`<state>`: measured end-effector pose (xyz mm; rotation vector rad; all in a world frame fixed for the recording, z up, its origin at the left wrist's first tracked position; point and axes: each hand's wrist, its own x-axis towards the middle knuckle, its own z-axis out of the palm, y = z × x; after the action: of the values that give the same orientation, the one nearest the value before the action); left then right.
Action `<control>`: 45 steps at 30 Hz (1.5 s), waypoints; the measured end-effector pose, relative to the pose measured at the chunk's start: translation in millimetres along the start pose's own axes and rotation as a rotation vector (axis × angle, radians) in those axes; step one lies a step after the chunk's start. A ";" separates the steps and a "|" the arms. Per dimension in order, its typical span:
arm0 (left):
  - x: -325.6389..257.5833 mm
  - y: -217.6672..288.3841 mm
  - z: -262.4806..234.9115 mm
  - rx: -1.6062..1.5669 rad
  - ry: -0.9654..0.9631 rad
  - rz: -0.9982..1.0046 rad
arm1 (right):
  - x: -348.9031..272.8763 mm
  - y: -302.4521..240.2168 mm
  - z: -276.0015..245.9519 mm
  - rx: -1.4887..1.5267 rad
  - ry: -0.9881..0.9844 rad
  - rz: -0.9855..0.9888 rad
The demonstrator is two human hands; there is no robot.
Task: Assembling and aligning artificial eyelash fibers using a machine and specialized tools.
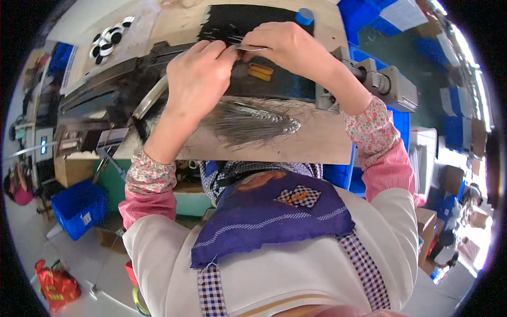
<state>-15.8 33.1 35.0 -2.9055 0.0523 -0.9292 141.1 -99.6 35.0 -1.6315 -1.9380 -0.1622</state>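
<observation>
My left hand (198,79) and my right hand (288,47) meet over the dark work area at the far side of the bench. A thin, shiny metal piece (252,48) lies between my right fingers, and its left end reaches my left fingertips. My left fingers are curled in a pinch; what they grip is mostly hidden. Just below the hands sits a small yellow block (260,72) on a dark surface. Nearer to me, a fanned pile of thin metal wires (256,124) rests on the wooden bench top (322,142).
A black mat (227,18) with a blue cap (304,16) lies beyond my hands. Black-and-white round pieces (107,45) are grouped at the far left. A grey metal machine part (391,87) stands at the right. A dark metal rail (105,84) runs leftward. Blue bins (79,208) stand around.
</observation>
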 end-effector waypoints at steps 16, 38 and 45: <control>-32.1 5.9 -37.4 -3.056 0.242 -1.020 | 26.1 9.1 30.8 0.211 -0.028 0.326; -107.7 18.6 23.4 -1.362 -0.215 -1.034 | 7.8 -25.9 30.3 -0.192 0.150 0.098; -189.2 -62.7 3.6 -1.290 0.506 -1.618 | -60.6 -8.6 76.4 -0.385 -0.125 0.578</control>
<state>-167.5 107.2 -71.1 -2.7797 -2.9079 -2.3490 110.0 -119.0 -55.8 -2.4382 -1.4978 -0.2121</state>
